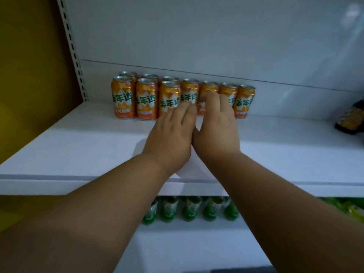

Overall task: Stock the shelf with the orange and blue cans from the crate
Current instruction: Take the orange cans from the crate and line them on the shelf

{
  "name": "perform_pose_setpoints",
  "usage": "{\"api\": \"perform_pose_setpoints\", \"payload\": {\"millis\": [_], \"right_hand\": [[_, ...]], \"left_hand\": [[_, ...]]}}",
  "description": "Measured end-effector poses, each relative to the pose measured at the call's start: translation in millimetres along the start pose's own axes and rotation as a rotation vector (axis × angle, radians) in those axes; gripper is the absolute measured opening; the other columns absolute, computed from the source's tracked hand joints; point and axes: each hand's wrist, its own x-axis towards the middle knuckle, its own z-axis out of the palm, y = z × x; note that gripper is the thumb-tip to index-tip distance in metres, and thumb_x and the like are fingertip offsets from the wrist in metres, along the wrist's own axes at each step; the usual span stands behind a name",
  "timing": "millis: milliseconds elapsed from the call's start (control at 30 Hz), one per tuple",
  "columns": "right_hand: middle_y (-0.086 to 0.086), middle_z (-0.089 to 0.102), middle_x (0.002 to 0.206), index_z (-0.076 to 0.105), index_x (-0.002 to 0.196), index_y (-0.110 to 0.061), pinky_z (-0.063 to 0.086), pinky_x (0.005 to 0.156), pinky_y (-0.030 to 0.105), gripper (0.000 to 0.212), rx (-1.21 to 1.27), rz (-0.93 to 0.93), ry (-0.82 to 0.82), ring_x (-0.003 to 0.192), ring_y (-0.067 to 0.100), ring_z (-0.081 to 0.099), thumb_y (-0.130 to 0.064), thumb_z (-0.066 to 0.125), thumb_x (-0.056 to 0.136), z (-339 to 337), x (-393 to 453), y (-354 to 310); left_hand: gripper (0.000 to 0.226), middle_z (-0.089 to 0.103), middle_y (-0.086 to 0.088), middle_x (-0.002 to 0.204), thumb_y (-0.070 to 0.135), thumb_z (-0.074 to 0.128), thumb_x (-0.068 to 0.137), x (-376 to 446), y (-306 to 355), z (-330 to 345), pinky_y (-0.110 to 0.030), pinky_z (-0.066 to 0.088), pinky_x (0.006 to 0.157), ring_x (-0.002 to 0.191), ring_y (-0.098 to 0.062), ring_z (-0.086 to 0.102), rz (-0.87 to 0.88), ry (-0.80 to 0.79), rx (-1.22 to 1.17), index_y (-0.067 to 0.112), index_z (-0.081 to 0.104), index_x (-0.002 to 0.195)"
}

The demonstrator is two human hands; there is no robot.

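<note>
Several orange cans (147, 99) stand upright on the white shelf (78, 146), in a row along the back with a short second row at the left. Both my arms reach over the shelf's front edge. My left hand (171, 134) lies palm down with its fingers straight, the tips touching the base of the fourth orange can (189, 91). My right hand (216, 123) is beside it, its extended fingers pressed against the front of the fifth orange can (209, 88). Neither hand wraps around a can. No blue cans and no crate are in view.
A dark packet with yellow print (350, 121) lies at the shelf's right end. Green bottles (189, 209) stand in a row on the shelf below. A perforated upright (72, 50) and a yellow wall (29, 66) are at the left.
</note>
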Motion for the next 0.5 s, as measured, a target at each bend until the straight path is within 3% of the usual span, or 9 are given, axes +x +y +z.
{"api": "perform_pose_setpoints", "payload": {"millis": [200, 400, 500], "right_hand": [[0.017, 0.057, 0.124, 0.059, 0.122, -0.002, 0.047, 0.092, 0.048, 0.053, -0.094, 0.071, 0.077, 0.112, 0.036, 0.056, -0.013, 0.077, 0.074, -109, -88, 5], [0.019, 0.059, 0.124, 0.062, 0.12, 0.0, 0.047, 0.093, 0.051, 0.045, -0.157, 0.185, 0.108, 0.111, 0.036, 0.058, -0.006, 0.074, 0.076, -183, -192, 29], [0.022, 0.059, 0.122, 0.062, 0.119, 0.002, 0.047, 0.094, 0.053, 0.043, -0.19, 0.265, 0.098, 0.112, 0.039, 0.058, -0.005, 0.071, 0.077, -208, -239, 48]], "left_hand": [[0.057, 0.042, -0.012, 0.154, -0.003, 0.048, 0.094, -54, 98, -17, -0.042, 0.033, 0.116, 0.142, -0.026, 0.04, 0.101, -0.016, -0.233, 0.006, 0.038, 0.149], [0.056, 0.039, -0.013, 0.156, -0.003, 0.052, 0.097, -119, 194, 5, -0.049, 0.037, 0.114, 0.144, -0.025, 0.038, 0.192, -0.126, -0.405, 0.004, 0.036, 0.15], [0.052, 0.039, -0.016, 0.155, 0.002, 0.044, 0.098, -154, 236, 23, -0.052, 0.038, 0.112, 0.143, -0.028, 0.04, 0.217, -0.195, -0.458, 0.001, 0.036, 0.149]]}}
